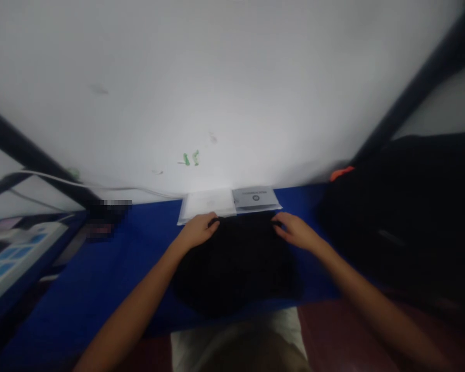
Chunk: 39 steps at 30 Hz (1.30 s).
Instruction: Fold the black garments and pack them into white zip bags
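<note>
Fabric (240, 268), black and laid on the blue table (116, 268), is pinched near its far corners by the left hand (199, 230) and the right hand (297, 231) – likely soft, light and limp, so best gripped at both ends of that edge

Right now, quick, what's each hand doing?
Left hand: closed, pinching the top left corner of the black cloth.
Right hand: closed, pinching the top right corner.
</note>
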Available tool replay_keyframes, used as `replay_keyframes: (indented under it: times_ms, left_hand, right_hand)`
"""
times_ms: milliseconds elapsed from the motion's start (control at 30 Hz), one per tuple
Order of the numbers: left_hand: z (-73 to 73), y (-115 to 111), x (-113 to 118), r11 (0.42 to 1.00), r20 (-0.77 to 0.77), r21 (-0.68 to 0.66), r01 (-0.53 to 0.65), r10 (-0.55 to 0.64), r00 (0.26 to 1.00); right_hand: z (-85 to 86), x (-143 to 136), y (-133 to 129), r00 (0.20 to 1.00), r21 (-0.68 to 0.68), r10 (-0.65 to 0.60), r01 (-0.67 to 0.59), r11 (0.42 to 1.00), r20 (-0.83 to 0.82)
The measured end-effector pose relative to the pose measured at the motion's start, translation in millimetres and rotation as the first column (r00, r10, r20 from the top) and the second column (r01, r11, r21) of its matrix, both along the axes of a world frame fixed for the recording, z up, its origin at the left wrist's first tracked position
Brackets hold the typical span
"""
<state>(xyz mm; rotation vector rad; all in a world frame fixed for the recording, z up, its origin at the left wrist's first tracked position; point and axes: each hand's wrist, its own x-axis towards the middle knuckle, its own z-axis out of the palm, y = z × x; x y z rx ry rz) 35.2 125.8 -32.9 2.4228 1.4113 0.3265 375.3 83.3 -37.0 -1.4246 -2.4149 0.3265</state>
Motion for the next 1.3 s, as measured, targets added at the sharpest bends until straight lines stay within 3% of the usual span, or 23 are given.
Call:
replay_keyframes:
  times_ms: [167, 300, 400, 467, 533, 600, 700, 800, 867, 933, 967, 1000, 1067, 1133, 1200, 1300]
  left_hand:
    - [-2.3, 12, 11, 0.989, -0.198, 0.072, -0.131, 0.143, 0.97]
    - [1.0, 1, 11, 0.962, -0.235, 0.204, -0.181, 0.227, 0.945]
    - [1.3, -17, -2, 0.976, -0.229, 0.216, -0.012, 0.062, 0.972]
    - [-1.8, -27, -13, 0.985, -0.198, 0.118, 0.125, -0.1, 0.975]
    - [-4.8, -33, -21, 0.979, -0.164, 0.04, 0.199, -0.19, 0.968]
    - [-3.4, -37, -25, 0.976, -0.133, 0.043, 0.213, -0.205, 0.97]
    - [11.5, -48, -24, 0.973, -0.038, 0.086, 0.215, -0.212, 0.977]
    - [34.6, -68, -24, 0.971, 0.073, -0.012, 0.239, -0.238, 0.969]
    - [47.1, -84, -26, 0.946, 0.111, -0.183, 0.269, -0.252, 0.961]
    - [54.0, -95, -28, 0.87, 0.14, -0.393, 0.296, -0.261, 0.955]
    - [55.3, -99, -28, 0.821, 0.155, -0.482, 0.305, -0.263, 0.952]
    - [55.3, -100, -27, 0.782, 0.166, -0.542, 0.308, -0.26, 0.951]
    - [52.3, -99, -23, 0.779, 0.172, -0.553, 0.296, -0.24, 0.955]
    - [45.5, -94, -15, 0.863, 0.164, -0.43, 0.266, -0.215, 0.963]
    - [34.5, -89, -6, 0.939, 0.152, -0.241, 0.244, -0.212, 0.965]
    - [11.1, -85, 7, 0.962, 0.09, -0.012, 0.272, -0.27, 0.959]
  right_hand:
    - [-5.5, -7, 37, 0.971, 0.02, -0.226, 0.225, 0.974, 0.078]
    - [-7.7, -18, 32, 0.94, 0.131, -0.333, 0.323, 0.937, 0.071]
    - [-6.6, -19, 13, 0.986, 0.238, -0.162, 0.145, 0.96, 0.051]
    - [-7.7, -17, 2, 0.998, 0.16, 0.045, -0.052, 0.986, 0.042]
    - [-11.0, -14, -3, 0.987, 0.049, 0.158, -0.158, 0.986, 0.004]
    - [-13.3, -11, -4, 0.983, 0.0, 0.172, -0.172, 0.985, -0.059]
    - [-7.1, -7, -6, 0.958, -0.046, 0.166, -0.182, 0.982, -0.235]
    - [9.9, 3, -16, 0.873, -0.273, 0.148, -0.301, 0.914, -0.465]
    - [19.7, 10, -25, 0.821, -0.505, 0.088, -0.427, 0.75, -0.563]
    - [22.8, 14, -31, 0.806, -0.677, -0.001, -0.496, 0.543, -0.592]
    - [21.3, 15, -30, 0.805, -0.726, -0.059, -0.497, 0.476, -0.59]
    - [18.0, 15, -28, 0.799, -0.755, -0.135, -0.476, 0.452, -0.585]
    - [7.5, 13, -16, 0.722, -0.782, -0.389, -0.337, 0.524, -0.572]
    - [-4.8, 11, 4, 0.511, -0.796, -0.655, -0.103, 0.596, -0.557]
    - [-15.5, 11, 26, 0.377, -0.8, -0.75, 0.038, 0.598, -0.543]
    - [-25.8, 14, 54, 0.268, -0.814, -0.801, 0.089, 0.574, -0.536]
